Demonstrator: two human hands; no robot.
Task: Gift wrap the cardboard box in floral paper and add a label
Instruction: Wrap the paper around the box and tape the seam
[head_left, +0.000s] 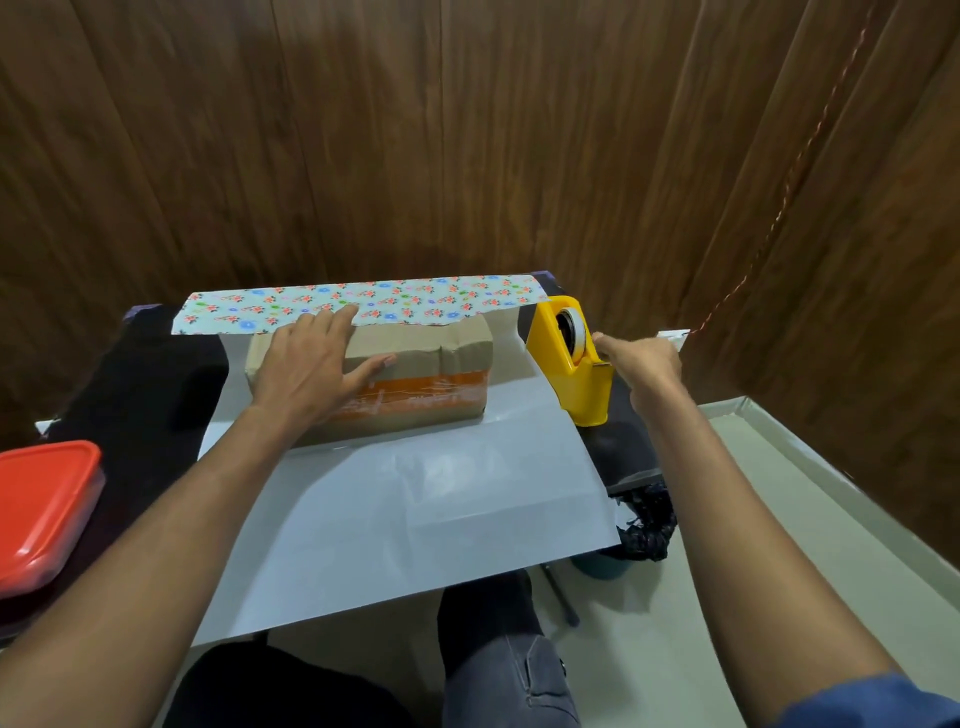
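Observation:
A cardboard box (431, 358) with an orange taped band lies on the white back side of the wrapping paper (415, 499). The paper's far edge is folded up over the box, showing its floral side (415, 304). My left hand (311, 371) lies flat on the box top with straight fingers, its fingertips holding the floral flap down. My right hand (641, 358) reaches to the yellow tape dispenser (571, 353) at the right of the box, its fingers pinching at the tape end by the roll.
A red-lidded plastic container (44, 512) sits at the left table edge. The table is covered in black cloth (140, 395). A wooden wall stands close behind. At the right is pale floor with a dark bag (647, 525). My knees are below the paper.

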